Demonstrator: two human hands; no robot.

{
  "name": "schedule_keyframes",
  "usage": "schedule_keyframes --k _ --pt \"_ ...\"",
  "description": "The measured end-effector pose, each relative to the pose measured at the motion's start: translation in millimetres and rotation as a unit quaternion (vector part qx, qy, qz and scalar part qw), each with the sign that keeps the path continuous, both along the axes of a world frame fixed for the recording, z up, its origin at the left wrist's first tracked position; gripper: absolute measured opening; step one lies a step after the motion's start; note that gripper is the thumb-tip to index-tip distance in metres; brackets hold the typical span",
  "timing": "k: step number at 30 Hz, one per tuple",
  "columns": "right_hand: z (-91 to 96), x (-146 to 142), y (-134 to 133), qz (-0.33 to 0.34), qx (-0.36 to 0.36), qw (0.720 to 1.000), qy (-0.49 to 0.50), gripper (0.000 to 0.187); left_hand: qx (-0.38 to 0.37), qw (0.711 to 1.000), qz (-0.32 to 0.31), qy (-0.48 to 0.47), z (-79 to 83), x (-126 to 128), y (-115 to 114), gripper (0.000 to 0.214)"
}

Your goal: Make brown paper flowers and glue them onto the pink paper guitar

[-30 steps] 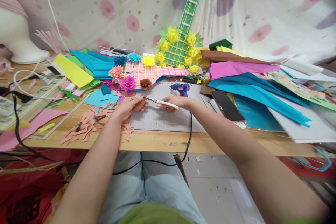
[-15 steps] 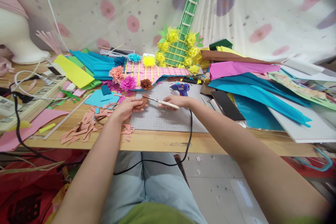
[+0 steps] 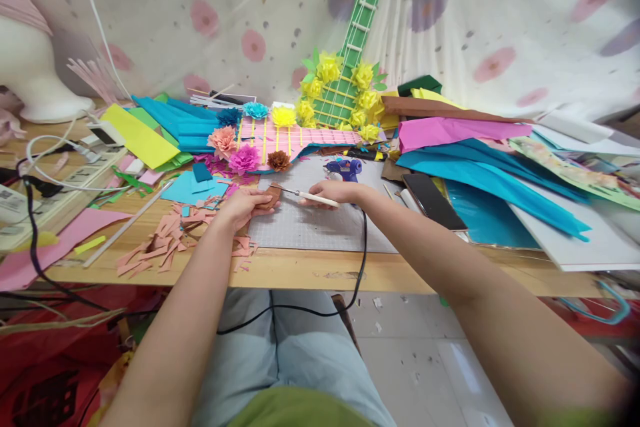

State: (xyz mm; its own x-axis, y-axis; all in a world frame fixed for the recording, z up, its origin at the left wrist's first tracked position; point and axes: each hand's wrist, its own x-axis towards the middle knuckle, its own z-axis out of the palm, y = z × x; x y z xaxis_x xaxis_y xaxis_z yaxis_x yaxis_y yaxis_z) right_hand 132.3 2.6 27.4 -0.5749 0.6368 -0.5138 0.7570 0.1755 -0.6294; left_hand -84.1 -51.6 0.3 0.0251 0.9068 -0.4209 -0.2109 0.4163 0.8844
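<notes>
Between its thumb and fingers, my left hand (image 3: 246,207) pinches a small piece of brown paper (image 3: 272,197). My right hand (image 3: 327,193) is wrapped round the white handles of a pair of scissors (image 3: 303,195), whose blades point left and meet the paper's upper edge. Both hands are over a grey gridded cutting mat (image 3: 300,233). Just behind my right hand lies a blue glue gun (image 3: 344,168). Past the mat is a pink paper guitar shape (image 3: 270,137) with paper flowers, among them a brown flower (image 3: 278,160) and a magenta flower (image 3: 245,159).
Salmon paper scraps (image 3: 163,240) and blue paper squares (image 3: 193,187) lie left of the mat. A black phone (image 3: 434,201) and stacked crepe paper (image 3: 490,160) are on the right. A black cable (image 3: 364,253) loops over the table's front edge. A green flowered guitar shape (image 3: 345,90) leans behind.
The scissors and my right hand have shifted very slightly left. My left hand keeps its pinch on the brown paper, almost in the same place.
</notes>
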Motion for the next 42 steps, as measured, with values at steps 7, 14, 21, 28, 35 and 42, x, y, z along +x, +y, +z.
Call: schedule_keyframes --k 7,14,21,28,35,42 --pt "4.7 -3 -1 0.003 -0.03 1.0 0.001 0.05 -0.003 1.0 -0.006 0.005 2.9 -2 -1 0.013" --pt "9.4 7 -4 0.01 -0.109 0.988 0.106 0.049 0.087 0.994 0.059 -0.037 -1.4 -6 0 0.015" --pt "18.4 4 -14 0.068 0.101 0.991 -0.063 0.053 0.115 0.989 0.052 -0.075 -2.5 -5 -1 0.018" --pt "23.5 -11 -23 0.097 0.128 0.983 -0.084 0.054 0.106 0.991 0.055 -0.054 -4.1 -2 -5 0.024" --pt "18.4 -12 -20 0.093 0.094 0.99 -0.05 0.053 0.123 0.989 0.068 -0.041 -14.4 -3 2 0.036" --pt "14.8 -10 -18 0.069 0.022 0.997 0.004 0.054 0.115 0.991 0.063 -0.034 -13.0 -2 1 0.031"
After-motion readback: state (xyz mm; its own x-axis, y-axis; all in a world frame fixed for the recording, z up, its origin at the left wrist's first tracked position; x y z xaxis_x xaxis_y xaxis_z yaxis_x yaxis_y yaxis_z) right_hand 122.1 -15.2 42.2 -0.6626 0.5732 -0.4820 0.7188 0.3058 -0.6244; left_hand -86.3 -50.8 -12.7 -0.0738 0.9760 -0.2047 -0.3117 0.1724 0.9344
